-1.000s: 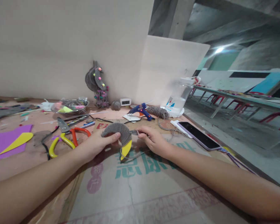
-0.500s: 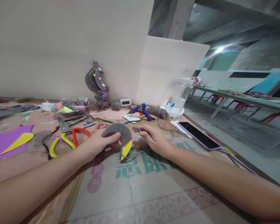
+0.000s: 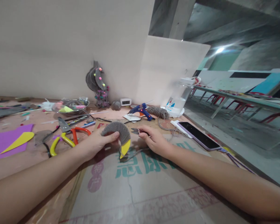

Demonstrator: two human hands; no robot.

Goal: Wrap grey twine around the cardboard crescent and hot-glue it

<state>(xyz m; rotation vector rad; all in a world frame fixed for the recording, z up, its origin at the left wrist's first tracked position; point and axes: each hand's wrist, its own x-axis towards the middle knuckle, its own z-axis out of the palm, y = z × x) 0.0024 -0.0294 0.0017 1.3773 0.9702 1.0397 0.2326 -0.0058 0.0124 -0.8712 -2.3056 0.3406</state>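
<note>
My left hand [image 3: 100, 141] grips a crescent [image 3: 120, 130] wrapped in grey yarn, thumb on its front. At its lower tip the yellow base shows unwrapped, with a loose strand of grey yarn [image 3: 140, 151] trailing from it towards the right. Small thread snips [image 3: 135, 131] are in my right hand [image 3: 154, 140], fingers closed round the handles. Their dark blades point left at the crescent and stand apart from it. Both hands are above a printed cardboard sheet [image 3: 112, 199].
Behind the hands lie a blue glue gun [image 3: 140, 109] and a bundle of grey yarn [image 3: 158, 112]. To the right is a phone [image 3: 198, 135]; a clear jug [image 3: 177, 96] stands behind it. Orange-and-yellow-handled scissors [image 3: 70, 138] and purple sheets [image 3: 11, 140] lie left.
The crescent has shifted slightly left and its yellow tip has turned a little. The snips' blades look spread wider apart, and the yarn strand lies more visibly to the right.
</note>
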